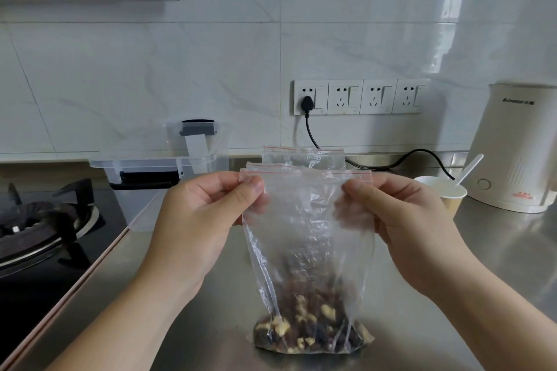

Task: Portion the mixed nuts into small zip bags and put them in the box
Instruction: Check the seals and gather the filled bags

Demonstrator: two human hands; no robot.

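Note:
A clear zip bag (304, 238) with a red-lined top stands on the steel counter, with mixed nuts (307, 325) in its bottom. My left hand (199, 220) pinches the bag's top left corner and my right hand (404, 220) pinches the top right corner. Behind its top edge shows another empty zip bag (301, 155) with a red line. A clear plastic box (156, 159) with grey latches stands at the back left against the wall, its lid tilted up behind it.
A gas hob (45, 226) fills the left side. A paper cup (443, 193) with a white spoon stands at the right, beside a white kettle (512, 147). A black cable (391, 163) runs from the wall sockets along the counter's back.

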